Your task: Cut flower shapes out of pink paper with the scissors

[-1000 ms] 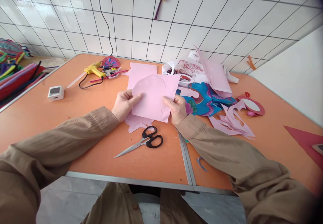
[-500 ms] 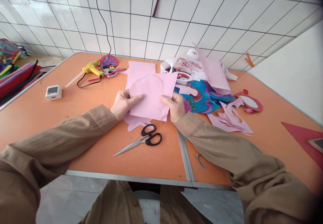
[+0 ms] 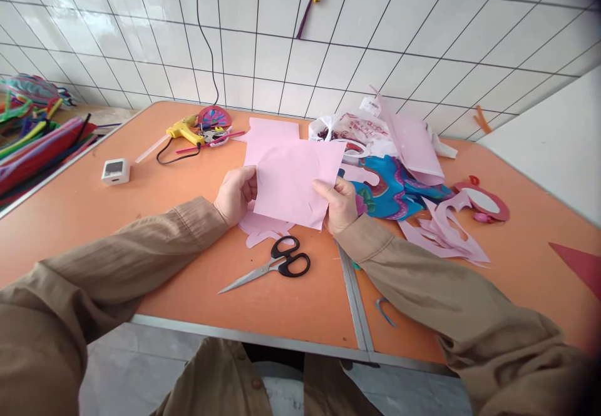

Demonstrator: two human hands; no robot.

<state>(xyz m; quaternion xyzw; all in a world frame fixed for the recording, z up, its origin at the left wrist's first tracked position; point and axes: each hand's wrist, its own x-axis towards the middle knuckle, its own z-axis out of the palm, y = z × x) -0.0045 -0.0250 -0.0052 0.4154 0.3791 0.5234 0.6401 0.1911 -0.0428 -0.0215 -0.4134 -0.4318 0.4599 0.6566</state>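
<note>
A squarish pink craft sheet (image 3: 293, 184), with a faint curved line across its upper part, is held up above the table. My right hand (image 3: 340, 203) pinches its right edge, thumb on the front and fingers behind. At the left edge, my left hand (image 3: 237, 194) is closed, its thumb and fingertips partly hidden by the sheet. Below, cut pink pieces (image 3: 263, 227) lie on the table, partly covered. Black-handled scissors (image 3: 277, 263) rest nearer me, blades pointing left. Another pink sheet (image 3: 275, 129) lies behind the held one.
Back left on the orange table (image 3: 178, 291) are a yellow glue gun (image 3: 185, 131) and a small white box (image 3: 116, 171). To the right lie blue patterned fabric (image 3: 387, 184), pink offcuts (image 3: 446, 228), plastic bags (image 3: 361, 131) and a red-rimmed oval (image 3: 483, 202).
My left thumb has come off the front of the sheet and gone to its edge. My right hand still pinches the other side. The whole view has shifted slightly.
</note>
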